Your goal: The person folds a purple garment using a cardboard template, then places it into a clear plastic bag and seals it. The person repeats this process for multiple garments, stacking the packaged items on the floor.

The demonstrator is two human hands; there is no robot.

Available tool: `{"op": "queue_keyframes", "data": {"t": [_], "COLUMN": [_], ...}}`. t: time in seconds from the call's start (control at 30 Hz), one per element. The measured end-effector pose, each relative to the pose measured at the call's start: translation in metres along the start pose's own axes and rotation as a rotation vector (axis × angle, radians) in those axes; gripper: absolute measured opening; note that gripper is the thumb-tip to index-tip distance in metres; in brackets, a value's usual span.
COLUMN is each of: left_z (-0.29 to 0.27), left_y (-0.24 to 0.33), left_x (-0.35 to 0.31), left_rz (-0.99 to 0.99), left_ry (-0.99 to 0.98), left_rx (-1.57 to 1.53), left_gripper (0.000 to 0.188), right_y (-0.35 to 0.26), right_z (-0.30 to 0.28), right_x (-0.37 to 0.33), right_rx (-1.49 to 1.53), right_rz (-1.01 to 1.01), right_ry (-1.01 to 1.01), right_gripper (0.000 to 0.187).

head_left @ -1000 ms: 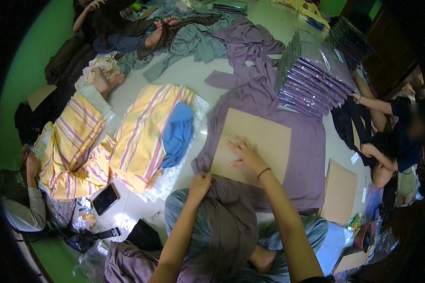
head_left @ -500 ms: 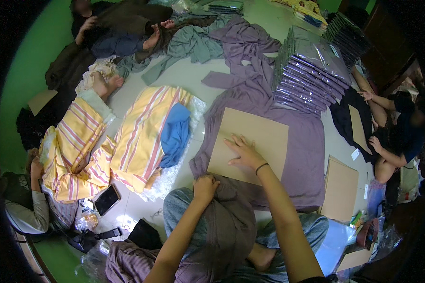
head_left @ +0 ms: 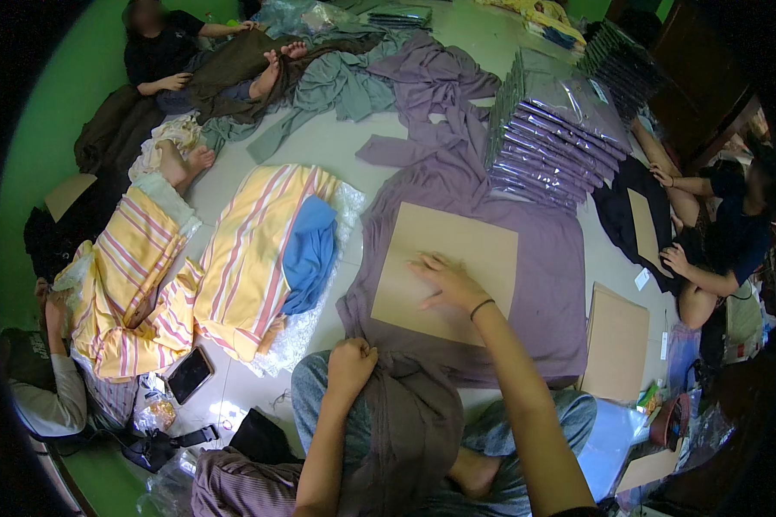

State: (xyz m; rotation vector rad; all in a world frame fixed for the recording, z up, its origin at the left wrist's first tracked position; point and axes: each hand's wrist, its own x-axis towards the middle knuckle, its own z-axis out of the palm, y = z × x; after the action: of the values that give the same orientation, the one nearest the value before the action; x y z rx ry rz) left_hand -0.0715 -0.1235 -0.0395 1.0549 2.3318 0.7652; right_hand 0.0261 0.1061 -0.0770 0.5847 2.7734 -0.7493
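Observation:
A purple knit garment (head_left: 547, 284) lies spread on the floor in front of me. On top of it rests a flat tan cardboard sheet (head_left: 397, 297). My right hand (head_left: 448, 284), slightly blurred, is over the middle of the sheet with its fingers apart, holding nothing. Near the sheet's lower left corner, my left hand (head_left: 351, 369) is closed on the near edge of the purple fabric. Part of that fabric (head_left: 409, 426) drapes down across my lap, its folds hidden under my left forearm.
Bagged, folded garments form a tall stack (head_left: 556, 129) beyond the purple one. Yellow striped cloth (head_left: 254, 258) with a blue piece (head_left: 310, 250) lies left. A phone (head_left: 190, 375) is beside it. More cardboard (head_left: 616, 340) lies right. Other people sit around, one with black cloth (head_left: 608, 207).
My left hand has moved left and toward me, away from the cardboard's edge, still closed on the fabric. My right hand stays over the sheet with its fingers shifting. The view has tilted slightly.

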Motion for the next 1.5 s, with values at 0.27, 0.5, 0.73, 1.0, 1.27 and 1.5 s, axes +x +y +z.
{"op": "queue_keyframes", "data": {"t": [0.27,0.5,0.73,1.0,1.27,1.5], "left_z": [0.013,0.013,0.011,0.01,0.019,0.043], "left_y": [-0.001,0.0,0.003,0.004,0.012,0.011], "left_x": [0.008,0.01,0.009,0.012,0.092,0.139], "left_rz": [-0.017,-0.053,-0.095,-0.194,0.532,0.628], "left_ry": [-0.073,-0.11,-0.131,-0.168,0.038,-0.416], "left_rx": [0.124,0.151,0.18,0.159,0.228,0.347], "left_gripper": [0.021,0.022,0.024,0.028,0.076,0.104], "right_y": [-0.041,-0.06,-0.055,-0.051,-0.038,-0.007], "right_z": [0.012,0.021,0.019,0.013,0.026,0.034], "right_x": [-0.011,0.021,0.018,0.019,0.019,-0.009], "right_rx": [-0.214,-0.214,-0.224,-0.175,0.061,0.23], "right_rz": [0.007,0.069,0.07,0.024,0.022,-0.124], "right_ry": [0.017,0.146,0.094,0.04,0.159,0.279], "right_gripper": [0.083,0.064,0.06,0.067,0.092,0.089]}}
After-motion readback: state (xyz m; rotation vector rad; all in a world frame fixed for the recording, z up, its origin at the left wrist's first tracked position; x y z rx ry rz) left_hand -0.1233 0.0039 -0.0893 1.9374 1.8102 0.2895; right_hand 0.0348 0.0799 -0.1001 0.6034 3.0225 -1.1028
